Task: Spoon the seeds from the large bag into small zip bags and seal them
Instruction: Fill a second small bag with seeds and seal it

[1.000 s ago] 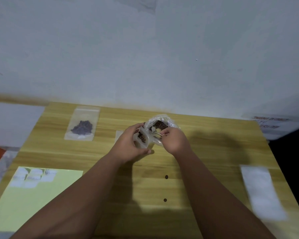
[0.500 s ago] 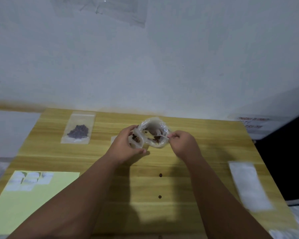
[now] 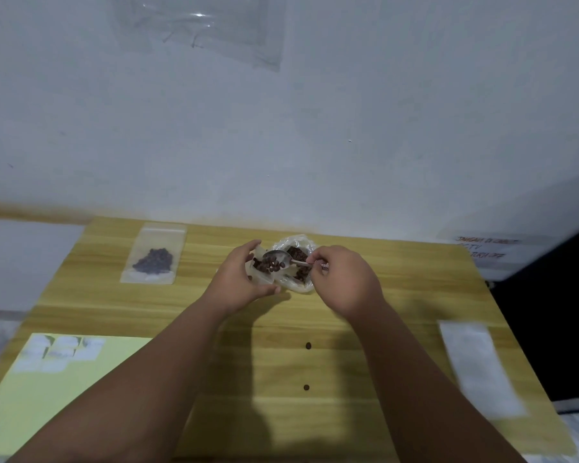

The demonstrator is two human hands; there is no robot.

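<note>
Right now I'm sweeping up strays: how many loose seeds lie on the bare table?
2: one loose seed between the forearms, another loose seed nearer the person, both on the wooden table. More may hide under arms or bags.

Seed-laden metal spoon [image 3: 276, 260] over open small zip bag [image 3: 259, 274], beside large bag [image 3: 298, 265].

Plain room: wooden table [image 3: 398, 272] against bare wall [image 3: 315, 128].

We face a plain white wall [image 3: 348, 128] with a clear plastic sheet [image 3: 198, 28] stuck high on it, behind our light wooden table [image 3: 415, 295].
</note>
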